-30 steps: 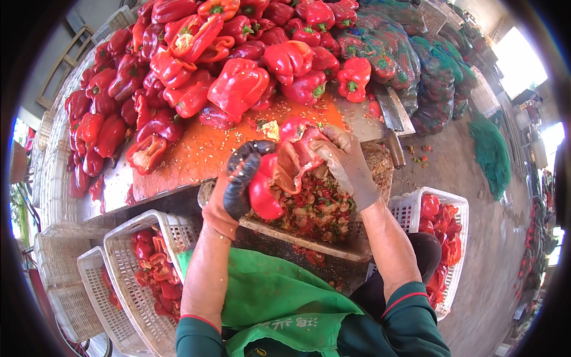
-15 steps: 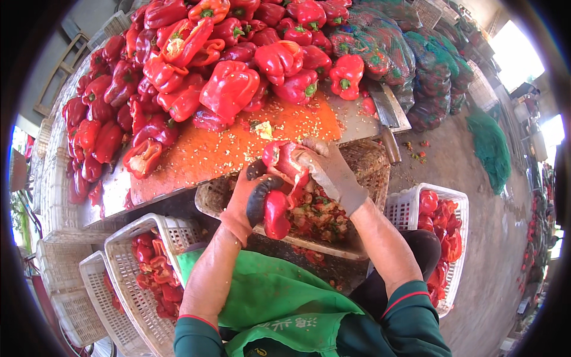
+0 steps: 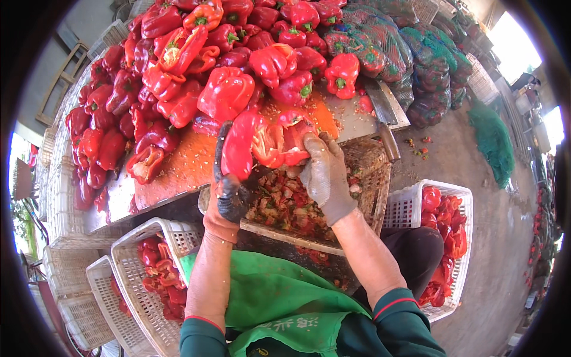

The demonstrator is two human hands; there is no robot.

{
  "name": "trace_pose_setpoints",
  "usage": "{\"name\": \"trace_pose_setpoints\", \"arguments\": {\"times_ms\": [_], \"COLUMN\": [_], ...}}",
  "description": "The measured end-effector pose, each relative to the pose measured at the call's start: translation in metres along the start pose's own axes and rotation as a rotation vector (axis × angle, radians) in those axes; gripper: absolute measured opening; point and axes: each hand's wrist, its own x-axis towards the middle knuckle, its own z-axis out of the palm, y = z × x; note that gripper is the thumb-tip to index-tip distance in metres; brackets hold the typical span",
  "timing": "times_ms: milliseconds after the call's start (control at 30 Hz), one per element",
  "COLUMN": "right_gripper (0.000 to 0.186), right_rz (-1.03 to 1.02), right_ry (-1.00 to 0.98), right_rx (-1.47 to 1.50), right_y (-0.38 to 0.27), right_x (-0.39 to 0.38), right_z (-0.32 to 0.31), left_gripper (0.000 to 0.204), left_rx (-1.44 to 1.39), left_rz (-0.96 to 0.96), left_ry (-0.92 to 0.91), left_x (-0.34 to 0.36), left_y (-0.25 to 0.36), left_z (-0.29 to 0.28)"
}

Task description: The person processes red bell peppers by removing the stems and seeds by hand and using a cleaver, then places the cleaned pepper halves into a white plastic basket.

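Note:
My left hand (image 3: 227,187), in an orange glove with black coating, holds a split red pepper (image 3: 239,144) by its left side, long fingers upright behind it. My right hand (image 3: 321,169), in a soiled grey glove, grips the same pepper's right part, which shows its pale, hollow inside. The pepper is raised at the front of an orange cutting board (image 3: 163,187), just below the pile of whole red peppers (image 3: 226,89). Under my hands is a wooden-rimmed tray (image 3: 279,238) of cores, seeds and scraps. A cleaver (image 3: 379,104) lies at the board's right end, its handle jutting forward.
White crates (image 3: 128,268) of cut peppers stand low at my left, and another (image 3: 404,205) at my right. Mesh sacks of peppers (image 3: 428,83) are heaped at the back right. A green net (image 3: 491,143) lies on the floor. Stacked crates (image 3: 80,309) line the far left.
Both hands have shifted up toward the board since half a second ago, raising the pepper. It is spread wider, with my left fingers now extended upward along its outer side.

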Motion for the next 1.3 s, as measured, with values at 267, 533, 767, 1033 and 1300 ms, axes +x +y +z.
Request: {"name": "trace_pose_setpoints", "arguments": {"times_ms": [267,533,767,1033,1300], "right_gripper": [0.019,0.025,0.037,0.065,0.059], "right_rz": [0.016,0.162,-0.772,-0.233,-0.235], "right_ry": [-0.114,-0.333,0.255,0.296,0.300], "right_rx": [-0.167,-0.474,-1.781,-2.312,-2.136], "right_y": [0.019,-0.005,-0.080,-0.099,-0.102], "right_x": [-0.016,-0.009,0.021,0.054,0.046], "right_z": [0.022,0.008,-0.061,-0.119,-0.172], "left_gripper": [0.026,0.033,0.051,0.058,0.054], "left_rx": [-0.206,0.218,0.033,0.264,0.676], "left_rz": [-0.331,-0.065,-0.114,0.029,0.171], "left_ry": [0.349,0.469,0.690,0.739,0.714], "left_x": [-0.018,-0.006,0.002,0.005,0.008], "left_y": [-0.044,-0.043,-0.014,-0.028,-0.040], "left_z": [-0.012,-0.021,-0.013,-0.019,-0.032]}}
